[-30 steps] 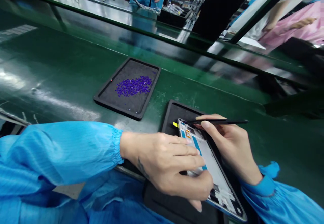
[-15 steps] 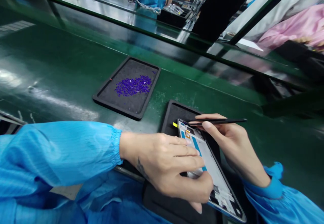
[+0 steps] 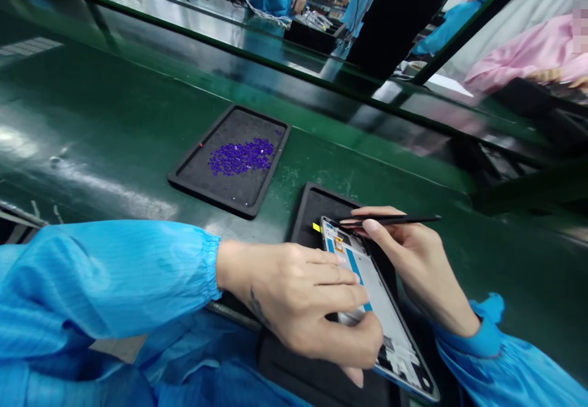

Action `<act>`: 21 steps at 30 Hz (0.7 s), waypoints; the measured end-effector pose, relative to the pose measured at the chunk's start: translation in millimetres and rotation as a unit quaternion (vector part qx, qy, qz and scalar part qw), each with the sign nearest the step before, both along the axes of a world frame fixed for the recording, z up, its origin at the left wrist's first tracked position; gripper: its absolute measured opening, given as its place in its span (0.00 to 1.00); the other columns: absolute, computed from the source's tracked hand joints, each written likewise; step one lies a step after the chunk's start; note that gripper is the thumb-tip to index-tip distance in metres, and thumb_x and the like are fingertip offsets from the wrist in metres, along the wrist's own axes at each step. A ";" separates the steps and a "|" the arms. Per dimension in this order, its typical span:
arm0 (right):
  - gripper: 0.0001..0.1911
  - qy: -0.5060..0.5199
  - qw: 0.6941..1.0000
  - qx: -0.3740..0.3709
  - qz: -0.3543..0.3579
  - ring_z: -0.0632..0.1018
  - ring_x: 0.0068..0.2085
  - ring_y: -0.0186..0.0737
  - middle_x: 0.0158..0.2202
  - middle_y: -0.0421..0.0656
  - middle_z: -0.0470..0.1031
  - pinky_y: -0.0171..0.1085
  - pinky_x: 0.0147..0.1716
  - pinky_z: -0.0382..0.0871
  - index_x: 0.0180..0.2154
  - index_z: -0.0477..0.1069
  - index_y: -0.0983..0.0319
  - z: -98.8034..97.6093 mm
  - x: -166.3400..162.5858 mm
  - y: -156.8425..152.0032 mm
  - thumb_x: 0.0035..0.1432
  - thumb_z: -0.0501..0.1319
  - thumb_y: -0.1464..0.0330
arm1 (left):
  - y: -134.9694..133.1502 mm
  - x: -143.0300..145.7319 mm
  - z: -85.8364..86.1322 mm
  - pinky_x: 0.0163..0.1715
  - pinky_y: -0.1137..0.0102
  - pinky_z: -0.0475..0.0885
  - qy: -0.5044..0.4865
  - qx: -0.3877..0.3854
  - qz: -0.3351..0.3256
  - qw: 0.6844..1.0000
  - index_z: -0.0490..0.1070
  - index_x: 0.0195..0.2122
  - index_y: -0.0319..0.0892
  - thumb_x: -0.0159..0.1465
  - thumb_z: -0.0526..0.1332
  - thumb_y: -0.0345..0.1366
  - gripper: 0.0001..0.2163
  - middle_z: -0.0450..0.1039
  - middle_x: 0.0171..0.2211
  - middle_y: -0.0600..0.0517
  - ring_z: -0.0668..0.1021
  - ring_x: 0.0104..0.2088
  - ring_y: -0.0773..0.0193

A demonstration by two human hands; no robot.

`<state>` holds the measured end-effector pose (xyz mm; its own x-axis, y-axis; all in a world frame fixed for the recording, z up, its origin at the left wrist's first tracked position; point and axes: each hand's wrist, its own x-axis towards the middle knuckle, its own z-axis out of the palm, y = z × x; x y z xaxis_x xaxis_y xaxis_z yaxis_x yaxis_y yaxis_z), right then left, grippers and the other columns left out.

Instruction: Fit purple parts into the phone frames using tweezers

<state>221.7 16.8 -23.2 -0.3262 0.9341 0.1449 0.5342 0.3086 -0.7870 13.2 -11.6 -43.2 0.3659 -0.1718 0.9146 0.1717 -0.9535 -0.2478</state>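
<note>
My left hand [image 3: 312,303] is closed over the lower left side of a phone frame [image 3: 381,296], palm down, its thumb and fingers at the near edge. The frame is tilted, its silver inner side up, with blue strips and a small orange flex piece near the top. A yellow tab [image 3: 316,227] sticks out at its upper left corner. Black tweezers [image 3: 408,218] lie pinched in my right hand [image 3: 416,260], their tips at the top end of the frame. Whatever the tips hold, if anything, is too small to make out.
A black tray [image 3: 234,122] with a heap of tiny purple parts [image 3: 241,157] lies on the green bench [image 3: 114,113]. Another black tray [image 3: 301,211] sits under the phone frame. Beyond the rail, people in blue and pink sleeves [image 3: 509,57] stand near a dark panel [image 3: 395,27].
Both my hands, the phone frame and the tweezers have shifted slightly left in view. In the background, a blue-clad person has come into view and the pink sleeves have moved.
</note>
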 end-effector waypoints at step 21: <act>0.15 -0.001 1.000 -0.002 -0.012 0.82 0.41 0.44 0.44 0.46 0.80 0.40 0.41 0.80 0.37 0.80 0.59 0.7 -2.4 -1.1 0.64 0.62 0.56 | 1.3 0.5 -0.8 0.25 0.74 0.78 -0.004 0.009 -0.001 1.000 0.77 0.28 0.40 0.64 0.58 0.61 0.26 0.78 0.25 0.51 0.78 0.23 0.67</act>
